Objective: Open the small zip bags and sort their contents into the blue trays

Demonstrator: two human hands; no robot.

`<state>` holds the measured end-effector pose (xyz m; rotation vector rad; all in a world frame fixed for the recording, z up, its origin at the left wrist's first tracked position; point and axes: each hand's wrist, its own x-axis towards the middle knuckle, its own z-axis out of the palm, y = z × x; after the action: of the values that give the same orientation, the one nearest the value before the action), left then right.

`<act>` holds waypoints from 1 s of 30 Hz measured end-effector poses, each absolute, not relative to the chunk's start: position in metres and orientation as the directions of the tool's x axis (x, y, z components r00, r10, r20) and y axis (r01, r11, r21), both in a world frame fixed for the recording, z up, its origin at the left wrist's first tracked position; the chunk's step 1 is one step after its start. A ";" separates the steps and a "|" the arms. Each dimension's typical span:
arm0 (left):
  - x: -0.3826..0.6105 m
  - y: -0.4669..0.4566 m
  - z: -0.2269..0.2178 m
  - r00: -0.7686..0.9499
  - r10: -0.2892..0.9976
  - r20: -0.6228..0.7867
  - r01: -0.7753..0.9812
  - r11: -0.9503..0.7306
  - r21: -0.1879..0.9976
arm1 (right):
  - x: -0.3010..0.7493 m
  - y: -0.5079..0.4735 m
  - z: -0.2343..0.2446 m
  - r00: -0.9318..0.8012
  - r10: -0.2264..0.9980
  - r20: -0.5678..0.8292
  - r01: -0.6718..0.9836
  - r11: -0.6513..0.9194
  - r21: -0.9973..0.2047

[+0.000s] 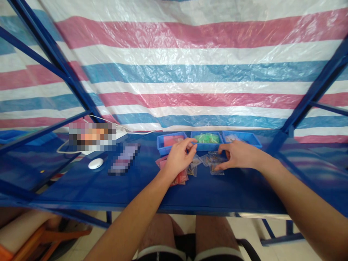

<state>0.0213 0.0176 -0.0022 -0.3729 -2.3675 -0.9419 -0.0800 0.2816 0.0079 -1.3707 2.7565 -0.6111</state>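
Note:
My left hand (181, 154) is over the table in front of the bins, its fingers curled towards the thumb; whatever they may hold is too small to make out. Beneath it lies a pile of pink plastic bags (181, 177). My right hand (239, 155) has thumb and fingers spread apart, the thumb at a small clear bag (217, 169) with thin brownish pieces inside. More clear bags (193, 169) lie between the hands. Behind them stand three blue bins: one with pink bags (160, 146), one with green bags (206, 146), one with clear bags (251, 139).
Left on the blue table (141, 195) are a white round case (95, 164), a blurred phone-like object (124, 159) and a white cable (138, 132). Blue metal posts (312, 87) frame both sides, with striped sheeting behind. Another person's arm (24, 226) shows at lower left.

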 end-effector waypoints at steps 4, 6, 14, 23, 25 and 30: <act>0.022 0.017 -0.002 -0.799 0.048 0.599 0.444 0.719 0.535 | -0.081 0.278 0.002 -0.607 -0.790 0.083 -0.736 0.520 -0.433; 0.022 0.017 -0.002 -0.800 0.054 0.598 0.445 0.722 0.530 | -0.079 0.274 0.001 -0.584 -0.809 0.059 -0.720 0.483 -0.499; 0.021 0.018 -0.003 -0.804 0.068 0.591 0.445 0.728 0.521 | -0.076 0.255 -0.015 -0.545 -0.826 0.146 -0.658 0.313 -0.685; 0.025 0.019 0.000 -0.760 0.140 0.635 0.536 0.687 0.490 | -0.072 0.240 -0.022 -0.658 -0.704 0.267 -0.480 0.119 -0.869; 0.027 0.020 0.001 -0.761 0.177 0.624 0.564 0.657 0.501 | -0.071 0.238 -0.019 -0.697 -0.667 0.263 -0.398 0.054 -0.916; 0.025 0.021 -0.003 -0.768 0.226 0.600 0.575 0.656 0.488 | -0.065 0.233 -0.014 -0.716 -0.649 0.257 -0.334 -0.004 -0.943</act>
<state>0.0247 0.0208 -0.0026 -0.6232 -2.3778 -0.9394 -0.0653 0.2333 -0.0143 -1.0298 2.0179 -1.7850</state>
